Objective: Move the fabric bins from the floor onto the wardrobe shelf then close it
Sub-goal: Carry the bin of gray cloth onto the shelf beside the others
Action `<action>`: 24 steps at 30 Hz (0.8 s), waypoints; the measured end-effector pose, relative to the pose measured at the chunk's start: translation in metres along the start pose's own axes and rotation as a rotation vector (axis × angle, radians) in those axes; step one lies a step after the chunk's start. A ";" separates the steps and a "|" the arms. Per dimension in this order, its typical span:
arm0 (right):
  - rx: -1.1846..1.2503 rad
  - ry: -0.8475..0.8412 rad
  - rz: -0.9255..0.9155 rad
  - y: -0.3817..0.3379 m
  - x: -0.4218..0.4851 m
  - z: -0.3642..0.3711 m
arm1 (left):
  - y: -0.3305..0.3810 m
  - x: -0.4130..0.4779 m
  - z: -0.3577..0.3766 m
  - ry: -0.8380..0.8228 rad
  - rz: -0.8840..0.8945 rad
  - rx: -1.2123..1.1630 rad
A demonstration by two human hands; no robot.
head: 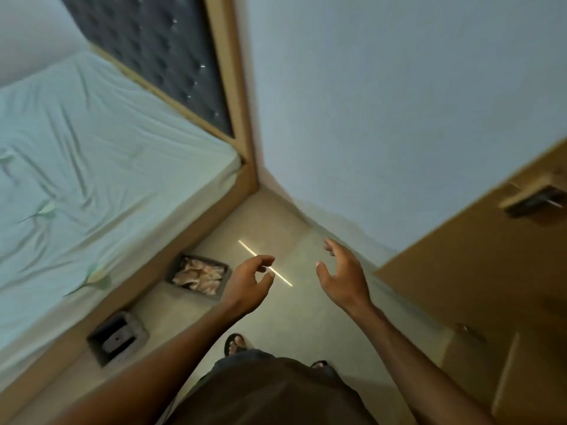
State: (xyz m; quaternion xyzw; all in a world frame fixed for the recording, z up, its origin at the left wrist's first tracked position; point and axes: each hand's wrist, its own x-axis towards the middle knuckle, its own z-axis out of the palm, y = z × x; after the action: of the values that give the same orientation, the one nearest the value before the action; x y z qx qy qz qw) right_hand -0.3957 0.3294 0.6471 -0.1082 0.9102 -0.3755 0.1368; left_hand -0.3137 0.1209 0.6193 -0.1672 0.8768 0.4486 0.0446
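Observation:
Two dark fabric bins stand on the floor beside the bed frame. The farther bin [198, 276] holds pale crumpled cloth. The nearer bin [118, 338] holds a dark item. My left hand [250, 282] hovers in the air just right of the farther bin, fingers loosely curled, holding nothing. My right hand [343, 273] hangs above the floor further right, fingers spread and empty. The wooden wardrobe [478, 271] fills the right side, with a dark handle [535, 200] on its door. Its shelf is out of sight.
A bed [92, 154] with a pale green sheet and a dark tufted headboard [159, 56] takes up the left. A pale blue wall [383, 102] stands ahead. The beige floor [288, 317] runs between bed and wardrobe; my sandalled feet [236, 345] stand on it.

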 end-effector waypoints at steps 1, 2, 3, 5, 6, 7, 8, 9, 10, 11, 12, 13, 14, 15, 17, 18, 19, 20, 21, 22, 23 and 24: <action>-0.005 -0.031 -0.027 -0.016 0.006 0.015 | -0.015 -0.003 -0.016 0.036 -0.043 -0.021; -0.007 -0.074 -0.061 -0.035 0.014 0.037 | -0.035 -0.008 -0.038 0.087 -0.089 -0.041; -0.005 -0.103 -0.076 -0.045 0.017 0.047 | -0.045 -0.010 -0.050 0.111 -0.115 -0.050; -0.007 -0.180 -0.125 -0.075 0.031 0.081 | -0.073 -0.016 -0.083 0.182 -0.180 -0.070; -0.014 -0.202 -0.147 -0.086 0.037 0.096 | -0.085 -0.018 -0.096 0.210 -0.204 -0.072; -0.020 -0.234 -0.169 -0.102 0.044 0.113 | -0.099 -0.020 -0.111 0.248 -0.232 -0.070; -0.023 -0.266 -0.190 -0.114 0.051 0.128 | -0.111 -0.023 -0.123 0.284 -0.258 -0.074; -0.034 -0.310 -0.218 -0.131 0.058 0.149 | -0.129 -0.027 -0.136 0.326 -0.291 -0.088; -0.040 -0.343 -0.236 -0.142 0.063 0.162 | -0.139 -0.031 -0.145 0.350 -0.319 -0.093; -0.047 -0.377 -0.254 -0.153 0.067 0.175 | -0.150 -0.035 -0.152 0.366 -0.353 -0.099; -0.060 -0.423 -0.278 -0.166 0.073 0.194 | -0.163 -0.041 -0.161 0.401 -0.400 -0.108; -0.078 -0.457 -0.301 -0.177 0.078 0.208 | -0.173 -0.045 -0.168 0.434 -0.443 -0.121; -0.100 -0.499 -0.334 -0.188 0.083 0.229 | -0.187 -0.050 -0.175 0.478 -0.498 -0.144; -0.121 -0.534 -0.354 -0.197 0.087 0.244 | -0.196 -0.054 -0.180 0.508 -0.542 -0.163; -0.157 -0.617 -0.390 -0.212 0.096 0.278 | -0.220 -0.060 -0.185 0.543 -0.636 -0.203; -0.174 -0.658 -0.414 -0.219 0.101 0.296 | -0.234 -0.060 -0.188 0.567 -0.685 -0.227; -0.198 -0.705 -0.439 -0.223 0.106 0.318 | -0.250 -0.063 -0.188 0.594 -0.746 -0.259; -0.222 -0.751 -0.469 -0.225 0.110 0.341 | -0.268 -0.064 -0.185 0.632 -0.800 -0.283; -0.245 -0.786 -0.490 -0.228 0.113 0.360 | -0.281 -0.065 -0.184 0.660 -0.843 -0.307; -0.281 -0.828 -0.506 -0.226 0.113 0.383 | -0.299 -0.067 -0.178 0.695 -0.896 -0.341; -0.323 -0.880 -0.527 -0.222 0.112 0.408 | -0.318 -0.071 -0.171 0.738 -0.954 -0.374; -0.345 -0.917 -0.543 -0.221 0.111 0.421 | -0.327 -0.073 -0.166 0.767 -0.978 -0.389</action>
State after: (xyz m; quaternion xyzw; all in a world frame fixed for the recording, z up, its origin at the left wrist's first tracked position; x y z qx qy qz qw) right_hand -0.3400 -0.1324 0.4996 -0.5117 0.7452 -0.1576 0.3975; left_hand -0.1242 -0.1710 0.4818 -0.7003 0.5559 0.4357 -0.1035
